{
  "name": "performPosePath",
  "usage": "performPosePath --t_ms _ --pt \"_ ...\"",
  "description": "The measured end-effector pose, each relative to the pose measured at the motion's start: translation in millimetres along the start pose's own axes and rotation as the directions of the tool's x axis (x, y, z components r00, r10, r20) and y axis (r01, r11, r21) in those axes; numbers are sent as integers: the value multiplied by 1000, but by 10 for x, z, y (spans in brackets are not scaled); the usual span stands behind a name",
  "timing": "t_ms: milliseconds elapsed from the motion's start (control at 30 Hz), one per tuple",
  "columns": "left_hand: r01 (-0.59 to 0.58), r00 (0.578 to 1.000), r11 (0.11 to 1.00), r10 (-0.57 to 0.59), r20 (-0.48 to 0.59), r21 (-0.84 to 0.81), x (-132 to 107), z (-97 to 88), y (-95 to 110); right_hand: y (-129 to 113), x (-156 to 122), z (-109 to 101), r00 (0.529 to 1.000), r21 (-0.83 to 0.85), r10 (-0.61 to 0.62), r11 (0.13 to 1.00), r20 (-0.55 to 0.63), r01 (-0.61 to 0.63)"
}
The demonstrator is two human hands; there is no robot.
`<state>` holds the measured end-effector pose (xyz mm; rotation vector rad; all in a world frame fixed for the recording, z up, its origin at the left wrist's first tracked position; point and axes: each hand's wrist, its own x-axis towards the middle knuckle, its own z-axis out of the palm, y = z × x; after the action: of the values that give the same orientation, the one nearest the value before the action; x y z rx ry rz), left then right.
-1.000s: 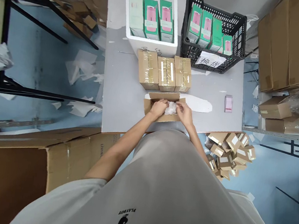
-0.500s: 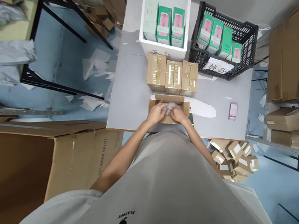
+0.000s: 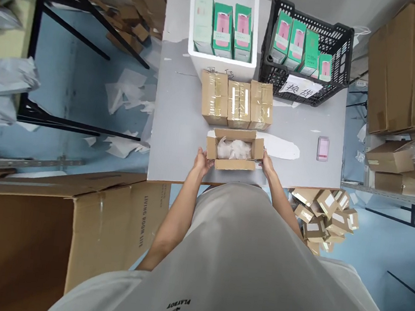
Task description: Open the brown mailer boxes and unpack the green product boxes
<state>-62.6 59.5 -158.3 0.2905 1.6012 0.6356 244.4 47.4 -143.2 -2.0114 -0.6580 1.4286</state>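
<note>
Near the table's front edge an open cardboard box point(image 3: 235, 165) stands with its flaps spread outward. Crumpled whitish, translucent plastic wrapping point(image 3: 234, 149) fills its inside; whatever lies beneath is hidden. At the box's left end, my left hand point(image 3: 202, 162) grips the side low down, fingers partly under the flap. My right hand point(image 3: 267, 163) holds the opposite end, its fingertips partly covered by the right flap. Just behind the box, three taped cardboard boxes point(image 3: 240, 104) stand in a row.
A white foam bin point(image 3: 222, 67) and a black plastic crate point(image 3: 327, 92) at the back hold green boxes. A pink phone-like item point(image 3: 322, 149) lies to the right on the grey table point(image 3: 181, 122). A large carton point(image 3: 108, 234) stands front left; small parcels point(image 3: 320, 220) are piled front right.
Both hands have come out of the box and moved apart to its two ends. The plastic wrapping now lies uncovered inside. The view has shifted slightly.
</note>
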Motion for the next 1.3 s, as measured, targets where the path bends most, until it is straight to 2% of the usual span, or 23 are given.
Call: performPosePath --t_ms 133,333,400,500,633,800,900,967,1067,1167,1300 --pt "-70 997 997 70 -14 14 -67 -2 -8 21 -104 101 1000 0 -21 1000 12 21" --pt "-150 982 989 150 117 -7 -289 -161 76 97 -464 -77 996 90 -86 992 -35 89" --pt "-182 969 983 174 177 35 -373 -114 101 171 -632 -183 991 133 -99 985 -85 110" --pt "-231 929 967 186 321 108 -474 79 103 363 -946 -391 972 190 -122 968 -203 161" --pt "-251 863 946 121 490 207 -575 514 0 743 -1498 -696 903 219 -77 958 -423 184" --pt "-286 788 887 2 616 362 -781 1153 -320 1279 -2163 -991 788 325 129 941 -602 94" --pt "-320 746 852 -43 665 414 -970 1483 -579 1606 -2411 -1167 743 422 236 904 -627 70" --pt "-331 726 838 -67 684 434 -1105 1685 -765 1833 -2500 -1307 732 470 280 881 -622 62" --pt "-322 725 838 -82 684 442 -1315 2016 -1067 2202 -2539 -1573 719 552 358 833 -596 43" --pt "-344 724 822 -75 686 453 -1555 2438 -1429 2622 -2543 -1942 707 624 433 781 -559 15" --pt "-421 655 764 -117 746 489 -1947 3108 -2058 3253 -2691 -2583 673 690 504 724 -542 14"
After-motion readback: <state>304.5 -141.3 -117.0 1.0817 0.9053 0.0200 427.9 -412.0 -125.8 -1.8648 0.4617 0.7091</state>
